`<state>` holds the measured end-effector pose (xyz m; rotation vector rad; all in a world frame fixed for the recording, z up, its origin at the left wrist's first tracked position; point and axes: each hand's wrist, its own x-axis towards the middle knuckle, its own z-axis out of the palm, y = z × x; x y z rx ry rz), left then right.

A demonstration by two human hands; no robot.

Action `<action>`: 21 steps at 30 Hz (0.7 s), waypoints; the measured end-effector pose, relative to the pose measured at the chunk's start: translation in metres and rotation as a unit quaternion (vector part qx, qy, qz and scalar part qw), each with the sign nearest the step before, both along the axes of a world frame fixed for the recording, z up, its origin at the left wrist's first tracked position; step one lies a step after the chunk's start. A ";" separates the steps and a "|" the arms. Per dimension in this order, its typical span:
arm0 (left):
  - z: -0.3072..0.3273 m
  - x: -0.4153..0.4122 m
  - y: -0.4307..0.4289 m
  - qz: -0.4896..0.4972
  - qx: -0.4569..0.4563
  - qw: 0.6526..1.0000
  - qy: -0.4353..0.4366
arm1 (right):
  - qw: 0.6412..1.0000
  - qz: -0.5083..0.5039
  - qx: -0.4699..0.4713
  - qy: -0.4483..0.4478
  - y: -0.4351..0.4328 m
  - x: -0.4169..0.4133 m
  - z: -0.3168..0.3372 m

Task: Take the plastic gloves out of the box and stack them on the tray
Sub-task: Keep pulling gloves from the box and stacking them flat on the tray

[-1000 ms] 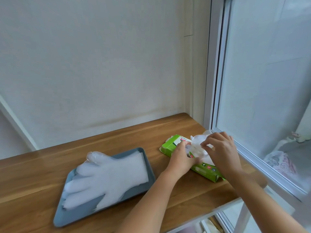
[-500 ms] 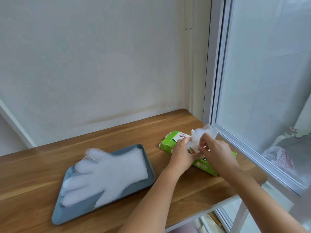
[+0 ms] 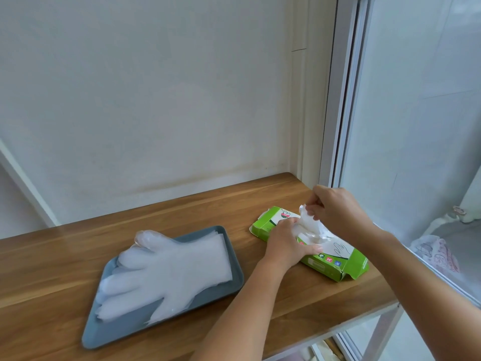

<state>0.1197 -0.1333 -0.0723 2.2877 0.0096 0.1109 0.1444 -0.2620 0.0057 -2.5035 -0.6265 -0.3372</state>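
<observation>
Green box [image 3: 328, 267] near table [image 3: 307, 306] edge, right hand [image 3: 335, 212] pinching glove [image 3: 311, 229].

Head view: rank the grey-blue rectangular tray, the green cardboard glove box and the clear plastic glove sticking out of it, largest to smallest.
1. Grey-blue rectangular tray
2. Green cardboard glove box
3. Clear plastic glove, judged by its visible part.

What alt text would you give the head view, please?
The right hand pinches a glove sticking up from a green box, which the left hand presses down on a wooden table. To the left, a stack of gloves lies on a grey tray.
</observation>
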 end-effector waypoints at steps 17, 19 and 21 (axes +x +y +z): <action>0.055 -0.010 0.057 -0.036 -0.316 0.940 0.123 | 0.916 0.294 0.273 0.020 -0.015 -0.031 0.136; 0.074 -0.022 0.077 -0.047 -0.382 0.920 0.078 | 0.903 0.338 0.258 0.052 -0.009 -0.032 0.139; 0.093 -0.034 0.085 -0.088 -0.409 0.907 0.052 | 0.893 0.375 0.232 0.087 0.000 -0.032 0.138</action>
